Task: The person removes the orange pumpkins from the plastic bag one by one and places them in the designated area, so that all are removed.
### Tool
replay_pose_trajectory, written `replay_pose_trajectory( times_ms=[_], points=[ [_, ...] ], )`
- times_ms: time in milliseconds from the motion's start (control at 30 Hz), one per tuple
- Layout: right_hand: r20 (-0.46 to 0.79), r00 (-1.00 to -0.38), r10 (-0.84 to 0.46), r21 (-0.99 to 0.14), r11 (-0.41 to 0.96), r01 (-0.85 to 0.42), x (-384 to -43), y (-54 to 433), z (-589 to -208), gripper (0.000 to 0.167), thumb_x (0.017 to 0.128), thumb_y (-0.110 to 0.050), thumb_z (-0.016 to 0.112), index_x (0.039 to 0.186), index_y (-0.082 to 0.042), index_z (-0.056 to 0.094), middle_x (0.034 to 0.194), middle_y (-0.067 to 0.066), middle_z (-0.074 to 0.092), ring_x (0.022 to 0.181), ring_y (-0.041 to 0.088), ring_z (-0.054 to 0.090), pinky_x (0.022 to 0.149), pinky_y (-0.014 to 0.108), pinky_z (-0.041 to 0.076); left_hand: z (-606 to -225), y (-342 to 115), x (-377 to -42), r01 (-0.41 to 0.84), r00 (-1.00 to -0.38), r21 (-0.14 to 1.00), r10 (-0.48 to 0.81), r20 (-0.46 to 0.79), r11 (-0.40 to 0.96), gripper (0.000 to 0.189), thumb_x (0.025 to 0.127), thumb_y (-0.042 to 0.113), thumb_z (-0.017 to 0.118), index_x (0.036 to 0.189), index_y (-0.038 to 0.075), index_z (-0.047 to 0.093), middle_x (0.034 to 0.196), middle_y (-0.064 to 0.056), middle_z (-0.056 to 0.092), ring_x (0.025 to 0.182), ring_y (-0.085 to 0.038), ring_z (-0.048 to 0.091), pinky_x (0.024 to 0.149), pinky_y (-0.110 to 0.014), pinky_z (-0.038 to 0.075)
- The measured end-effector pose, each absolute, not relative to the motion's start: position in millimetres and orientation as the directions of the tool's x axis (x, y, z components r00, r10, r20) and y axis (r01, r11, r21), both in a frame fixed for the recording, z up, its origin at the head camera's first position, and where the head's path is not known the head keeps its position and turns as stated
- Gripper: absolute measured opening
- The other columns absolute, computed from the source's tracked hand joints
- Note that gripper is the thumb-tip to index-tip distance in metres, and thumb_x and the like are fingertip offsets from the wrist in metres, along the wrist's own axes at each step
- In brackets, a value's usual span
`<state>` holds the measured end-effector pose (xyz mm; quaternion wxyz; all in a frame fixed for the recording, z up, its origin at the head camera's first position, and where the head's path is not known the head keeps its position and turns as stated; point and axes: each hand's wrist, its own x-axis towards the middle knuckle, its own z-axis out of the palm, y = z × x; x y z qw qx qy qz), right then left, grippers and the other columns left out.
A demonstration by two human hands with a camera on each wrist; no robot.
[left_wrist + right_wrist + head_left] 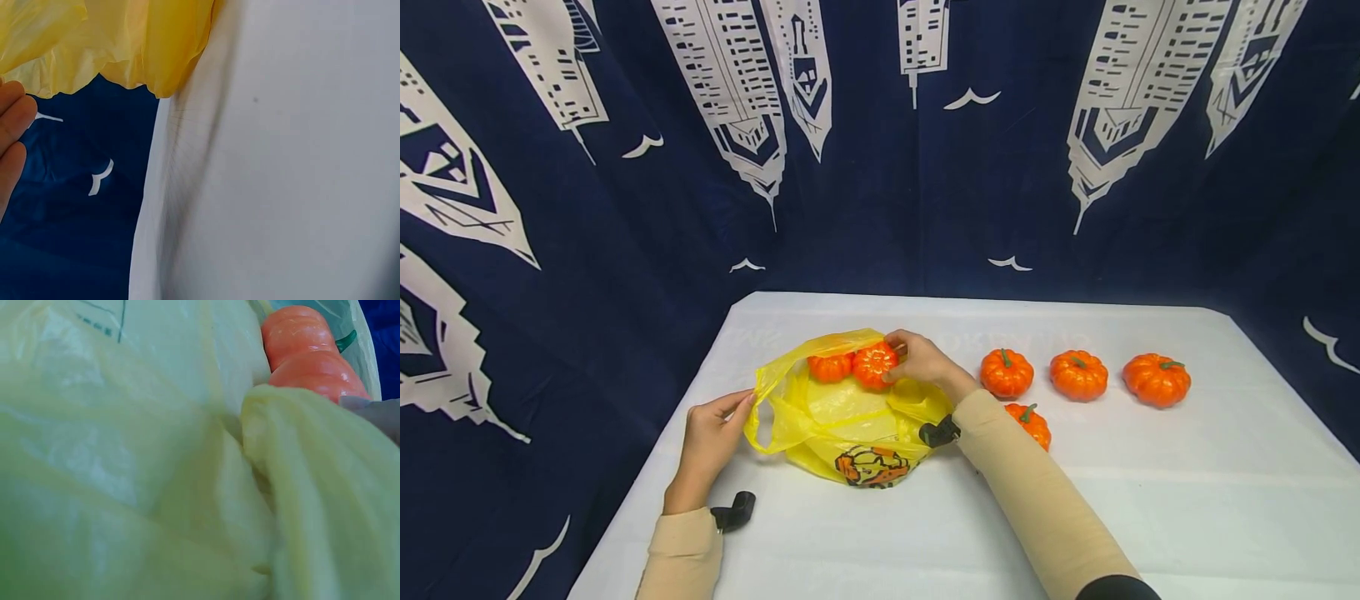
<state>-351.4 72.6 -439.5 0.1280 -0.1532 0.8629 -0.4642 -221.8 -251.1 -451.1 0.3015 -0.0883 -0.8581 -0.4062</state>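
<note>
A yellow plastic bag lies on the table with its mouth spread. At its left edge my left hand pinches the bag's handle loop between thumb and fingers; the left wrist view catches the fingers beside the yellow film. My right hand reaches over the bag's right side and grips a small orange pumpkin inside the mouth. Touching it on the left is another orange pumpkin in the bag. In the right wrist view, yellow plastic hides most of that hand.
Three orange pumpkins with green stems, the nearest one included, stand in a row to the right on the white table. One more pumpkin is partly hidden by the right sleeve. A dark blue printed cloth hangs behind.
</note>
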Motion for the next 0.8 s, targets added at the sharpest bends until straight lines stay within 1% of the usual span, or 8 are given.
replay_pose_trajectory(
  times_ms=[200,367,500,800],
  points=[
    [-0.08,-0.914,-0.398,-0.833,0.531,-0.158,-351.3,73.2,-441.7,0.069,0.078,0.004,0.08,0.139,-0.002,0.05,0.137,0.019,0.056,0.123,0.034,0.057,0.111,0.045,0.046,-451.3,-251.0,-222.2,0.394,-0.808,0.652,-0.094,0.582,0.648,0.013,0.086,-0.002,0.074,0.098,-0.005,0.077,0.095,-0.021,0.076,0.095,-0.036,0.074,0.08,0.004,0.042],
    [-0.087,-0.906,-0.413,-0.812,0.557,-0.176,-350.1,73.2,-440.9,0.071,0.077,0.003,0.081,0.141,-0.003,0.049,0.14,0.019,0.055,0.125,0.034,0.057,0.112,0.045,0.044,-451.8,-251.4,-222.0,0.392,-0.809,0.656,-0.097,0.579,0.645,0.013,0.086,-0.002,0.074,0.098,-0.006,0.077,0.095,-0.022,0.076,0.095,-0.037,0.074,0.08,0.004,0.042],
    [-0.098,-0.906,-0.412,-0.801,0.573,-0.174,-349.8,72.9,-440.7,0.069,0.077,0.001,0.082,0.139,-0.005,0.051,0.139,0.018,0.056,0.125,0.033,0.056,0.112,0.046,0.044,-452.0,-251.7,-222.2,0.395,-0.807,0.656,-0.097,0.582,0.643,0.012,0.086,-0.003,0.074,0.098,-0.006,0.077,0.095,-0.022,0.076,0.095,-0.038,0.074,0.079,0.004,0.041],
    [-0.107,-0.907,-0.408,-0.814,0.559,-0.155,-349.0,72.5,-441.4,0.066,0.078,0.0,0.082,0.137,-0.005,0.053,0.137,0.017,0.057,0.123,0.033,0.057,0.111,0.046,0.045,-451.1,-252.0,-222.2,0.395,-0.805,0.653,-0.098,0.584,0.646,0.013,0.087,-0.002,0.074,0.098,-0.005,0.077,0.095,-0.022,0.076,0.095,-0.037,0.074,0.08,0.004,0.042]
  ],
)
